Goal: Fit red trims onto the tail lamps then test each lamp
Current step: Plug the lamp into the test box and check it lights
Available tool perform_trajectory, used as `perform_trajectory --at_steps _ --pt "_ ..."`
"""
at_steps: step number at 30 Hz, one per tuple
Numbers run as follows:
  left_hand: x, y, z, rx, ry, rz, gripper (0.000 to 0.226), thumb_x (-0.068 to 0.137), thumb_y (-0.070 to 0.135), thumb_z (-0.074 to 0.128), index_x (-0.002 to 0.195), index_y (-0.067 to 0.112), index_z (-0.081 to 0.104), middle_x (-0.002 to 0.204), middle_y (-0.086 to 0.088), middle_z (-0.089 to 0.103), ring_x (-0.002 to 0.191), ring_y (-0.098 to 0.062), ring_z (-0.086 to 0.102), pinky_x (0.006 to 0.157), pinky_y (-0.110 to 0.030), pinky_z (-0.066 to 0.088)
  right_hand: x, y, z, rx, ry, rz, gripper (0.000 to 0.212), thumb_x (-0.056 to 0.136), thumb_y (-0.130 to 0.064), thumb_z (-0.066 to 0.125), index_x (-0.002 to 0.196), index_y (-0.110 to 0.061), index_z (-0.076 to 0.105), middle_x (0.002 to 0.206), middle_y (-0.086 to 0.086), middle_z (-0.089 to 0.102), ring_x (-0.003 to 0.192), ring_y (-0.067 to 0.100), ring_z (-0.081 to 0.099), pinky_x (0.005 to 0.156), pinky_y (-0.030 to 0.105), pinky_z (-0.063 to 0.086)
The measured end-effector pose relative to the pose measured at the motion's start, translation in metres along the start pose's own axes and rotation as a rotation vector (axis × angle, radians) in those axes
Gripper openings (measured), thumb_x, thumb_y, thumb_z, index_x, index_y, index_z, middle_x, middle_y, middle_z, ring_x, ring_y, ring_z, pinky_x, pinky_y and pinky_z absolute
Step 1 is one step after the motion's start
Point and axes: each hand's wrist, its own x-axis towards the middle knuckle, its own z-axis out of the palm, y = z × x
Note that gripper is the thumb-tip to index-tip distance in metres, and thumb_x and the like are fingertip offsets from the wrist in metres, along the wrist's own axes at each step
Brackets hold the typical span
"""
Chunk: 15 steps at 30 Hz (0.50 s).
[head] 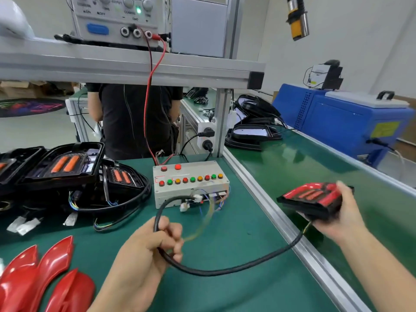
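My right hand [337,212] grips a tail lamp [315,199] with a red trim fitted, holding it above the green conveyor belt [315,158]. Its black cable [236,267] loops back across the mat to my left hand [146,251], which grips the cable near its end. That end leads to a white connector [198,197] at the front of the grey test box [191,183] with its rows of coloured buttons. Several black tail lamps without trims [63,165] are piled at the left. Loose red trims [40,278] lie at the bottom left.
An aluminium rail [265,210] divides the mat from the belt. A power supply [117,19] sits on the shelf above, its red lead dropping to the test box. Another person [135,118] stands behind the bench. More lamps [252,129] lie far along the belt beside a blue machine [342,122].
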Motion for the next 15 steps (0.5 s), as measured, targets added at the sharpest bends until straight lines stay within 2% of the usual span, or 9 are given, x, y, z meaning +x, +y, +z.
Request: perform_trajectory --at_steps 3,5,7,8,10,11,12,14,15 --pt "-0.004 -0.004 0.02 0.073 -0.06 0.124 0.038 0.046 -0.011 0.047 0.072 0.014 0.034 0.065 -0.008 0.053 0.049 -0.017 0.047 0.042 -0.022 0.04 0.013 -0.001 -0.028 -0.064 0.136 -0.022 0.031 0.094 -0.039 0.056 0.116 -0.017 0.053 0.123 0.008 0.058 0.085 0.021 0.061 0.061 0.036 0.059" --pt "-0.003 -0.013 0.033 0.094 -0.082 0.168 0.035 0.049 -0.009 0.048 0.072 0.012 0.033 0.066 -0.01 0.057 0.049 -0.018 0.05 0.044 -0.021 0.042 0.021 -0.005 -0.04 -0.084 0.159 -0.04 0.032 0.097 -0.034 0.055 0.122 -0.016 0.052 0.133 0.008 0.056 0.092 0.02 0.062 0.075 0.036 0.056" --pt "-0.003 -0.027 0.042 0.148 -0.095 0.188 0.033 0.049 -0.008 0.047 0.072 0.01 0.031 0.063 -0.01 0.06 0.047 -0.019 0.054 0.045 -0.022 0.043 0.027 -0.009 -0.046 -0.119 0.176 -0.061 0.037 0.097 -0.031 0.055 0.129 -0.014 0.048 0.133 0.01 0.056 0.078 0.016 0.069 0.085 0.035 0.048" --pt "-0.003 -0.035 0.046 0.189 -0.101 0.204 0.031 0.05 -0.007 0.045 0.072 0.009 0.03 0.063 -0.008 0.062 0.047 -0.02 0.055 0.046 -0.022 0.044 0.03 -0.012 -0.049 -0.156 0.18 -0.077 0.034 0.097 -0.03 0.056 0.126 -0.013 0.048 0.129 0.011 0.057 0.063 0.012 0.07 0.081 0.034 0.05" --pt "-0.006 -0.048 0.051 0.294 -0.108 0.237 0.026 0.054 -0.006 0.042 0.073 0.007 0.029 0.065 -0.008 0.065 0.048 -0.019 0.058 0.05 -0.024 0.046 0.035 -0.017 -0.052 -0.289 0.225 -0.115 0.034 0.097 -0.026 0.057 0.125 -0.009 0.047 0.117 0.015 0.059 0.046 0.008 0.066 0.06 0.03 0.058" --pt "-0.008 -0.055 0.052 0.338 -0.108 0.252 0.024 0.059 -0.009 0.041 0.073 0.006 0.029 0.067 -0.007 0.066 0.048 -0.018 0.058 0.052 -0.025 0.047 0.035 -0.021 -0.052 -0.392 0.263 -0.133 0.041 0.096 -0.025 0.059 0.128 -0.003 0.047 0.114 0.019 0.059 0.05 0.01 0.067 0.054 0.028 0.058" --pt "-0.01 -0.061 0.054 0.371 -0.103 0.265 0.025 0.067 -0.015 0.04 0.073 0.006 0.029 0.067 -0.007 0.066 0.048 -0.018 0.058 0.053 -0.025 0.047 0.034 -0.024 -0.053 -0.53 0.315 -0.163 0.049 0.094 -0.023 0.063 0.132 0.003 0.045 0.117 0.022 0.058 0.066 0.016 0.071 0.063 0.032 0.06" --pt "-0.013 -0.072 0.059 0.437 -0.083 0.256 0.036 0.074 -0.03 0.027 0.074 0.006 0.03 0.067 -0.003 0.066 0.047 -0.017 0.057 0.054 -0.024 0.048 0.03 -0.031 -0.05 -0.956 0.489 -0.303 0.067 0.087 -0.023 0.072 0.139 0.004 0.04 0.136 0.026 0.049 0.112 0.035 0.058 0.097 0.046 0.048" --pt "-0.016 -0.077 0.06 0.476 -0.084 0.252 0.037 0.074 -0.03 0.024 0.074 0.007 0.031 0.067 0.001 0.066 0.047 -0.015 0.057 0.055 -0.025 0.048 0.022 -0.033 -0.043 -1.181 0.545 -0.42 0.07 0.084 -0.023 0.074 0.14 0.001 0.04 0.141 0.026 0.045 0.124 0.04 0.047 0.105 0.05 0.039"
